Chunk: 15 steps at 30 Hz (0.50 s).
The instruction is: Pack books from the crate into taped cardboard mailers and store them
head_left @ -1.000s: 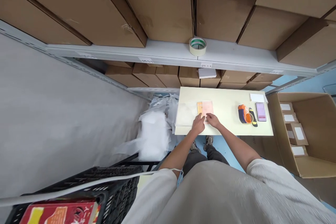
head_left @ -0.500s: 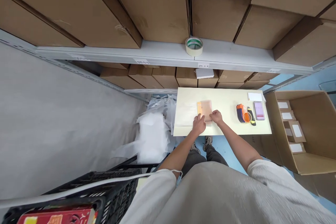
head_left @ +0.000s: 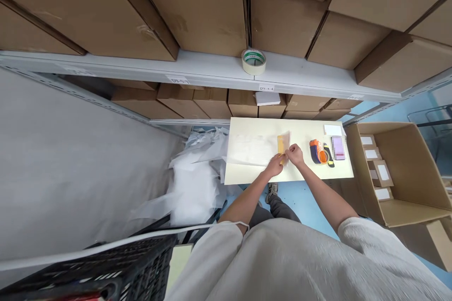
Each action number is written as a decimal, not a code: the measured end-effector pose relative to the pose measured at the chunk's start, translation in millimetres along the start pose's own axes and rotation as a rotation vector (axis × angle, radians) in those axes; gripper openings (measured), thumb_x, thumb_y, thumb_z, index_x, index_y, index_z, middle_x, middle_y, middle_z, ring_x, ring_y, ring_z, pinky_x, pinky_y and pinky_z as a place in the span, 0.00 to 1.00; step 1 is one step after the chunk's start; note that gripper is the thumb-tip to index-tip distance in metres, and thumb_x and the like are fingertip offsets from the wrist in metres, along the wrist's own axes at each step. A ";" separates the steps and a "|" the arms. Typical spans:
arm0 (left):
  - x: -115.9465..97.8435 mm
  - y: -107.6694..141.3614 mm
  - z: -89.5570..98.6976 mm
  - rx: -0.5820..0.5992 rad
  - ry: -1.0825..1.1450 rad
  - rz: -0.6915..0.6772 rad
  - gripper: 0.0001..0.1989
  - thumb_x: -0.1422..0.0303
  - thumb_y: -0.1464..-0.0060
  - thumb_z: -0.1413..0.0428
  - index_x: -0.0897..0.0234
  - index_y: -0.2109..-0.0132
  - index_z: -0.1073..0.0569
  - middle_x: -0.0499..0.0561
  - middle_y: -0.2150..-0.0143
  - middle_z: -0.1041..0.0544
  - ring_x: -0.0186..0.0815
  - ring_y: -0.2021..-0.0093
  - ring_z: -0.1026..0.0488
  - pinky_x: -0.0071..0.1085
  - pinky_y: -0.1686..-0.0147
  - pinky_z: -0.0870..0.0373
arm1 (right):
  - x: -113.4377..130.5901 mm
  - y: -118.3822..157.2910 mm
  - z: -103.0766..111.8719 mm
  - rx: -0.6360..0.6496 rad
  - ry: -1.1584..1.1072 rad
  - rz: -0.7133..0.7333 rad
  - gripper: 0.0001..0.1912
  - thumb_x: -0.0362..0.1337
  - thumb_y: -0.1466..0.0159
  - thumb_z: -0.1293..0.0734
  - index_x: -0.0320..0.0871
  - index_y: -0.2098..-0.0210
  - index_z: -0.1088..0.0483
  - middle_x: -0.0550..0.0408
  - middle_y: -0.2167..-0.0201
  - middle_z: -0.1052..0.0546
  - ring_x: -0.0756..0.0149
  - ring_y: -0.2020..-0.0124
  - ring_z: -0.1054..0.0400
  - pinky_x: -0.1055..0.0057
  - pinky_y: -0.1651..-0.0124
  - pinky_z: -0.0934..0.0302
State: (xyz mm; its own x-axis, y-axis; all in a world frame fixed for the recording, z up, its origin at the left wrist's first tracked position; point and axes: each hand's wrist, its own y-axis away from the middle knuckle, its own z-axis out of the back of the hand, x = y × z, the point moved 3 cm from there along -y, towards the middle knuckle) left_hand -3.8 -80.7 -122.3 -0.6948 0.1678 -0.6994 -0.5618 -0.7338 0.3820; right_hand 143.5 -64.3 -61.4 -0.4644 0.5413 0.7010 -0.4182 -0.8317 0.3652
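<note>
Packet [head_left: 280, 144] sits over the tabletop [head_left: 252, 177], just beyond and between the left grip [head_left: 274, 165] and the right grip [head_left: 294, 154]; the left grip grasps its near end, and the right grip is pinched on its right edge (whether the sheet is caught there too, I cannot tell). Left of the left grip, the thin, clear sheet [head_left: 252, 148] lies out towards the tabletop's left edge; with no weight visible on it, it could skew or crease if the packet were turned unevenly; slackening the left grip too soon might let the packet slip out of line; right of the right grip, the dispenser [head_left: 318, 152] and cutter [head_left: 328, 154] lie near enough that a wide sweep could knock them.
</note>
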 end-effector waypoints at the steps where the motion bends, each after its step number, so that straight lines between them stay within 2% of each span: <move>1: 2.2 4.1 2.8 -0.008 0.001 -0.010 0.37 0.77 0.39 0.50 0.60 0.23 0.36 0.56 0.25 0.30 0.42 0.26 0.35 0.40 0.27 0.37 | 3.7 1.2 -5.9 0.024 -0.010 0.018 0.09 0.38 0.48 0.34 0.51 0.70 0.39 0.62 0.73 0.29 0.62 0.69 0.33 0.67 0.62 0.37; 5: 18.7 28.5 18.9 -0.045 -0.122 0.064 0.29 0.76 0.35 0.52 0.61 0.29 0.29 0.59 0.35 0.24 0.46 0.35 0.27 0.42 0.34 0.31 | 21.3 7.2 -32.1 0.085 -0.015 0.087 0.09 0.38 0.48 0.34 0.51 0.69 0.40 0.63 0.74 0.30 0.63 0.70 0.35 0.67 0.62 0.38; 9: 34.6 54.1 34.8 -0.045 -0.345 0.150 0.20 0.73 0.33 0.49 0.65 0.38 0.24 0.64 0.39 0.25 0.51 0.38 0.28 0.46 0.39 0.31 | 38.9 15.4 -57.4 0.149 0.017 0.174 0.09 0.38 0.47 0.35 0.51 0.67 0.40 0.64 0.74 0.31 0.63 0.70 0.36 0.68 0.63 0.40; 15: 50.8 79.1 43.8 0.001 -0.440 0.235 0.20 0.74 0.34 0.50 0.66 0.39 0.25 0.66 0.41 0.25 0.53 0.39 0.28 0.48 0.42 0.33 | 54.0 23.4 -94.2 0.214 0.124 0.250 0.11 0.34 0.45 0.36 0.51 0.66 0.43 0.64 0.73 0.32 0.63 0.70 0.36 0.68 0.64 0.45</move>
State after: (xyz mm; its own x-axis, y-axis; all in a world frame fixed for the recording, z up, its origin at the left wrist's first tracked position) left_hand -103.2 -101.3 -101.1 -0.9260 0.2604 -0.2735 -0.3681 -0.7842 0.4996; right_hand 35.1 -42.8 -72.7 -0.6283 0.3171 0.7104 -0.1122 -0.9405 0.3206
